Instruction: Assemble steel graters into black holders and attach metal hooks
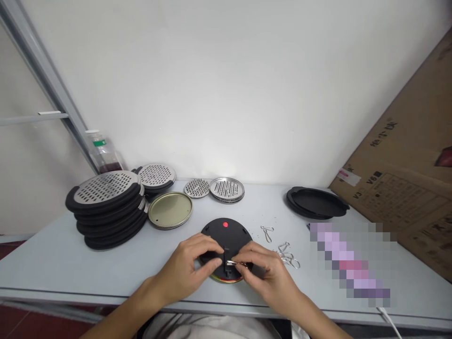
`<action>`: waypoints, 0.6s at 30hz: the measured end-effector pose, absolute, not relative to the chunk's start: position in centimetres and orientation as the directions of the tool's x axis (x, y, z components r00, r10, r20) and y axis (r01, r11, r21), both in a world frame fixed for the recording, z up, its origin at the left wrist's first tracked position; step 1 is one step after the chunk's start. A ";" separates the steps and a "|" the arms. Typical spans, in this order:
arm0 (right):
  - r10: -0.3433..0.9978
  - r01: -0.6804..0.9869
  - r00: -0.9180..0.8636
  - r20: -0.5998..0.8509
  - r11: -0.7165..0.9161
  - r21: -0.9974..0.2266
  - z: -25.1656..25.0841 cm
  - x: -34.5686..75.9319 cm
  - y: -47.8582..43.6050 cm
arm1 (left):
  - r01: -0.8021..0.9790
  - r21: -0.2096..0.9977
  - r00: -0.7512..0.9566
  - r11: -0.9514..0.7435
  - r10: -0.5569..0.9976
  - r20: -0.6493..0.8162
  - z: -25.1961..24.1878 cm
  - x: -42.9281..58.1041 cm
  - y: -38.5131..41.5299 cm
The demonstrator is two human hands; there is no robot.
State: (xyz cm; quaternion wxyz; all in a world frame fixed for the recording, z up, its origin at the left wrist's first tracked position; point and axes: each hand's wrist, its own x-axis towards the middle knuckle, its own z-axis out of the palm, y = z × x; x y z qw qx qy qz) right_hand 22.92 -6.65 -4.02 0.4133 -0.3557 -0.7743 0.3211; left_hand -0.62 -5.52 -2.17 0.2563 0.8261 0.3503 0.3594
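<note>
A round black disc (215, 230) with a red dot near its far edge lies at the table's front middle, a yellow-red rim showing beneath it. My right hand (264, 268) pinches a small metal clip (231, 263) over the raised black piece at the disc's centre. On the disc's left side is my left hand (192, 263), thumb and forefinger apart at that raised piece, with nothing visible between them. Several wire clips (287, 256) lie right of the disc.
Stacked black-rimmed graters (109, 212) stand at the left, beside gold lids (170, 210). Perforated metal discs (227, 189) lie at the back. Black trays (316, 203), a blurred purple item (348, 263) and a cardboard box (399, 179) are on the right.
</note>
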 end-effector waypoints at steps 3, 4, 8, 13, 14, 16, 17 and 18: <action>0.782 0.272 -0.413 0.466 0.594 -0.757 -4.4 22.7 -7.0 | 0.361 0.681 0.526 -0.638 0.742 0.416 -2.5 -0.3 -6.1; 0.770 0.267 -0.412 0.487 0.613 -0.744 -4.5 22.7 -7.0 | 0.358 0.670 0.525 -0.650 0.734 0.431 -2.7 -0.3 -6.3; 0.718 0.247 -0.413 0.561 0.681 -0.689 -4.7 22.4 -7.1 | 0.352 0.642 0.520 -0.681 0.713 0.471 -3.4 -0.1 -6.5; 0.687 0.257 -0.436 0.582 0.714 -0.651 -4.8 22.3 -7.1 | 0.349 0.638 0.517 -0.687 0.709 0.480 -3.2 0.0 -6.4; 0.694 0.261 -0.440 0.570 0.706 -0.658 -4.8 22.4 -7.1 | 0.350 0.637 0.513 -0.687 0.709 0.483 -3.1 0.1 -6.3; 0.708 0.261 -0.450 0.544 0.687 -0.679 -4.9 22.5 -7.0 | 0.346 0.637 0.508 -0.689 0.708 0.490 -3.1 0.1 -6.2; 0.712 0.257 -0.453 0.537 0.681 -0.686 -4.9 22.6 -7.0 | 0.343 0.637 0.509 -0.691 0.706 0.492 -3.1 0.1 -6.1; 0.714 0.254 -0.452 0.535 0.678 -0.690 -4.8 22.6 -6.9 | 0.341 0.636 0.511 -0.692 0.704 0.493 -3.1 0.1 -6.1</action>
